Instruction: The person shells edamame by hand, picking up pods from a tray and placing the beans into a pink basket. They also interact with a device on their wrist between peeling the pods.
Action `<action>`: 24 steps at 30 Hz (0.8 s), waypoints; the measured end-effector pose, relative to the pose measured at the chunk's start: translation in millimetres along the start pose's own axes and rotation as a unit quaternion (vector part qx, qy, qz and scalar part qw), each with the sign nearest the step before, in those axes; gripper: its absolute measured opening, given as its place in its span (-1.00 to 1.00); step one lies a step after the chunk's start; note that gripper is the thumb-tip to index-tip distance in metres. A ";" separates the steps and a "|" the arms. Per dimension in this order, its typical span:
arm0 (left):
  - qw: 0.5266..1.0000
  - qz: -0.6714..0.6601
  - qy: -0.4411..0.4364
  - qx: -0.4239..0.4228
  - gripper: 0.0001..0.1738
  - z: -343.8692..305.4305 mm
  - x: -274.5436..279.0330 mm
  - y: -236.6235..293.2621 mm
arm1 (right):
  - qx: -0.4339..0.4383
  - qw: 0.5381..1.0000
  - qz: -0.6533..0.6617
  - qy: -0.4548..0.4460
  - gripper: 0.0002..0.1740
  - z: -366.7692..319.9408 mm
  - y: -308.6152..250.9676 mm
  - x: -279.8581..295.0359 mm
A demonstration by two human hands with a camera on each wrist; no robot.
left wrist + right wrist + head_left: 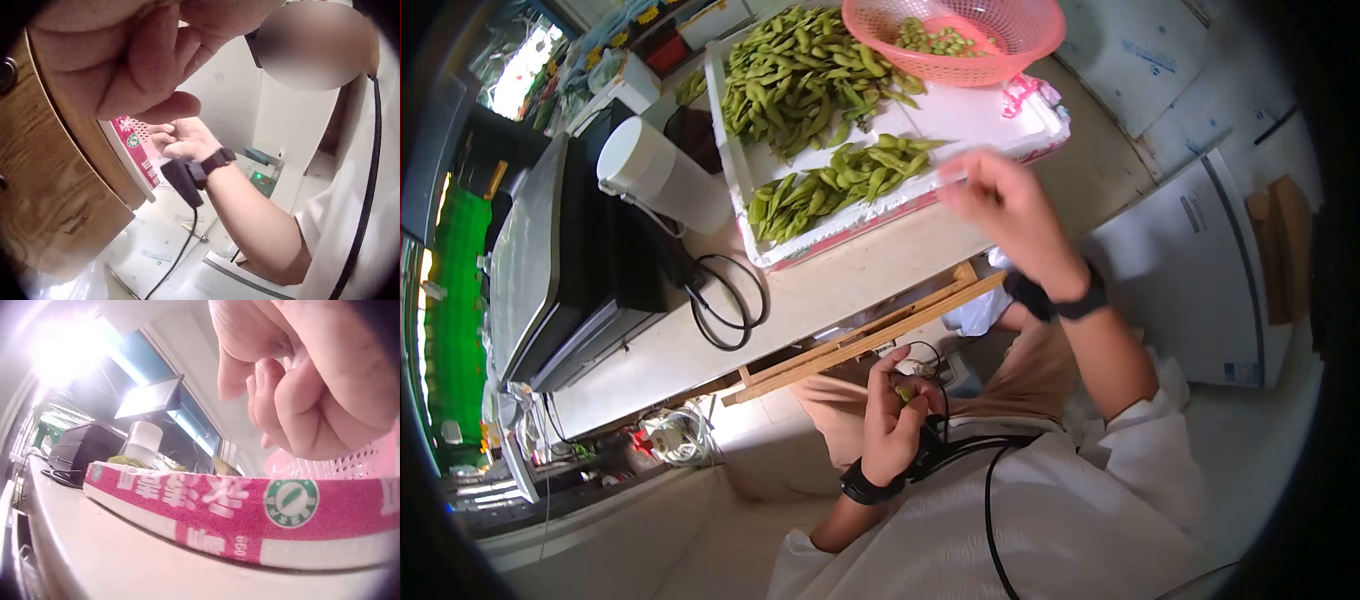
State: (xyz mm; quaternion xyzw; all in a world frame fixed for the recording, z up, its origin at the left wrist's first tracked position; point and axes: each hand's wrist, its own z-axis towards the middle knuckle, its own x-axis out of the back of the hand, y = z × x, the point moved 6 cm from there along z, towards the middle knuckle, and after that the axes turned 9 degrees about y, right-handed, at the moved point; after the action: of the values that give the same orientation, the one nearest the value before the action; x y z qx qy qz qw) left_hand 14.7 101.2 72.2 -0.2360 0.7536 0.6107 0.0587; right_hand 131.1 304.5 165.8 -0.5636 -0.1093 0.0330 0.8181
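In the head view my left hand is low in front of the lap, its thumb and fingers holding a small green soybean pod. The left wrist view shows that hand's curled fingers close up, with the pod hidden. My right hand, blurred, hovers over the near edge of a white foam tray. Its fingers curl inward in the right wrist view, with nothing visible between them. On the tray lie a large heap of soybean pods and a smaller row of pods nearer me.
A pink perforated basket with shelled beans sits at the tray's far right. Left of the tray stand a white cylindrical container and a black machine with a looped cable. A wooden drawer juts out below the tabletop.
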 end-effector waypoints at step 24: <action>0.998 -0.027 0.003 0.060 -0.79 17.6 -1.8 -7.3 | -0.301 0.931 0.161 -0.133 -0.83 -151.4 38.1 -20.9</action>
State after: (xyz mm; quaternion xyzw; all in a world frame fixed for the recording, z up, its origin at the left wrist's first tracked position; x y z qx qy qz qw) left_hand 15.9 117.4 62.0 -0.2541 0.7822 0.5622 0.0866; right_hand 146.1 176.0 75.8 -0.7839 -0.1297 0.2040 0.5719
